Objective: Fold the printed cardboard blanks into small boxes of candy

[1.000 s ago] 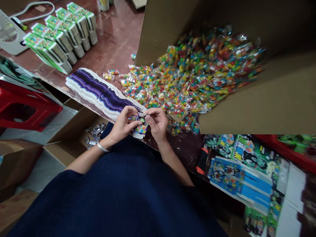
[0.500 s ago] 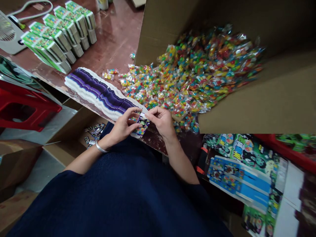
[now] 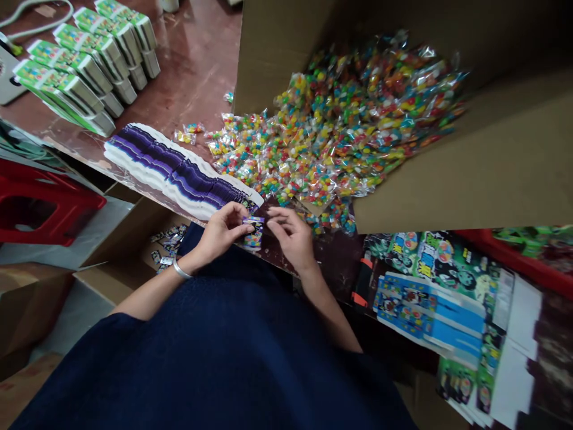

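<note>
Frame centre: my left hand pinches the small box. Right hand is loosely open, fingertips just beside it. I'd brace the box and press the flap square.

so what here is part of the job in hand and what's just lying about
In use: small printed box in the left hand; right hand beside it; candy bags; flat purple cartons.
Lying about: green boxes; red stool; printed sheets.
</note>
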`<action>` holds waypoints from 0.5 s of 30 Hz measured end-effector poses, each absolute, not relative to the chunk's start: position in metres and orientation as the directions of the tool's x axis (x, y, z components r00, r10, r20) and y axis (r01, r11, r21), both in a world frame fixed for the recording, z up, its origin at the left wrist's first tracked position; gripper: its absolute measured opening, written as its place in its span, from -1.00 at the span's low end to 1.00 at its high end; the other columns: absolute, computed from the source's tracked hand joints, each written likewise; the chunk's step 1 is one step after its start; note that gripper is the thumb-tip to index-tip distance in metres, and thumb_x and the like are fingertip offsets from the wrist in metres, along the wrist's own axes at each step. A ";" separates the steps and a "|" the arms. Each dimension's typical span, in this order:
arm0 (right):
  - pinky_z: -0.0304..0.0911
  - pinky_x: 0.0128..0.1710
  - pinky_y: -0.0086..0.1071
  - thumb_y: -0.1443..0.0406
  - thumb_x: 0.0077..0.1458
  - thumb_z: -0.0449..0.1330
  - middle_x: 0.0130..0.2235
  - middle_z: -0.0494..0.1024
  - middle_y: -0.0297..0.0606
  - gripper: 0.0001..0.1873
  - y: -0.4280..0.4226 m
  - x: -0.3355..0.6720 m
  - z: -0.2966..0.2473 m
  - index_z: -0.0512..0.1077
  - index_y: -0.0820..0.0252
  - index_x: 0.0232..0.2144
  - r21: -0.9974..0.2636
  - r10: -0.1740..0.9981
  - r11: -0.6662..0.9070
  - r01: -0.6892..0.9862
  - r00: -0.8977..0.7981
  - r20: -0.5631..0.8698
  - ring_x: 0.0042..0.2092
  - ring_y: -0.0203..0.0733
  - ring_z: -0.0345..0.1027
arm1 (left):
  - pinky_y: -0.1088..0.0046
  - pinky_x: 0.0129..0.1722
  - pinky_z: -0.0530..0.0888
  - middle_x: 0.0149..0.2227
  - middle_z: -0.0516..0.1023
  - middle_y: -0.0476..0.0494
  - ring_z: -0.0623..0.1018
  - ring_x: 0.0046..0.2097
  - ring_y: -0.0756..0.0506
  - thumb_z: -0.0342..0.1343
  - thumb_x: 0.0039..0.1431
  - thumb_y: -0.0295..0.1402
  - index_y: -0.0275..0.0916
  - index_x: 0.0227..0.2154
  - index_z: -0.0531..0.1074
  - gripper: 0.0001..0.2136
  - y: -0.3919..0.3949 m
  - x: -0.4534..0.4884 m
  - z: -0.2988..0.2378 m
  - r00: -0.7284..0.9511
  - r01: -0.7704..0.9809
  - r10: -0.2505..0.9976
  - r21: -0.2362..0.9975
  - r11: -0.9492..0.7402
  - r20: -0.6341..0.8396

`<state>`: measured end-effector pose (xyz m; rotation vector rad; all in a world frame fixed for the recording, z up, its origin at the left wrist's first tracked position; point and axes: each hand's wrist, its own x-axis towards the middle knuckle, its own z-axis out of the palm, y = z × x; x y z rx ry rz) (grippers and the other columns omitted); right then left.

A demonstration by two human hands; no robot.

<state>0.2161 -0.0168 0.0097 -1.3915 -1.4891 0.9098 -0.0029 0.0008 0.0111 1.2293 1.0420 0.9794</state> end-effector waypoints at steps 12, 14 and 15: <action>0.45 -0.16 -0.13 -0.12 0.20 0.24 -0.14 0.64 -0.04 -0.51 -0.030 0.291 -0.031 0.53 0.14 -0.13 -0.555 0.957 -0.238 0.797 0.289 0.004 -0.35 -0.10 0.49 | 0.34 -0.30 0.64 -0.11 0.47 -0.09 0.63 -0.25 -0.09 0.31 0.15 -0.31 -0.07 0.20 0.33 -0.45 0.012 -0.009 0.010 0.370 0.003 0.903 0.972 0.234 -0.218; 0.47 -0.16 -0.12 -0.08 0.16 0.29 -0.19 0.62 -0.10 -0.55 -0.019 0.276 -0.035 0.53 0.14 -0.12 -0.628 0.958 -0.208 0.750 0.284 0.022 -0.38 -0.14 0.46 | 0.27 -0.14 0.63 -0.06 0.55 -0.15 0.61 -0.13 -0.14 0.28 0.16 -0.33 -0.13 0.16 0.41 -0.52 0.014 -0.010 0.012 0.400 0.091 0.903 0.987 0.130 -0.156; 0.48 -0.16 -0.12 -0.06 0.14 0.32 -0.19 0.61 -0.11 -0.57 -0.013 0.271 -0.036 0.54 0.14 -0.16 -0.659 0.959 -0.195 0.727 0.283 0.028 -0.38 -0.15 0.45 | 0.25 -0.08 0.60 -0.04 0.58 -0.16 0.60 -0.08 -0.16 0.26 0.18 -0.34 -0.16 0.12 0.44 -0.57 0.015 -0.011 0.013 0.410 0.136 0.903 0.987 0.082 -0.131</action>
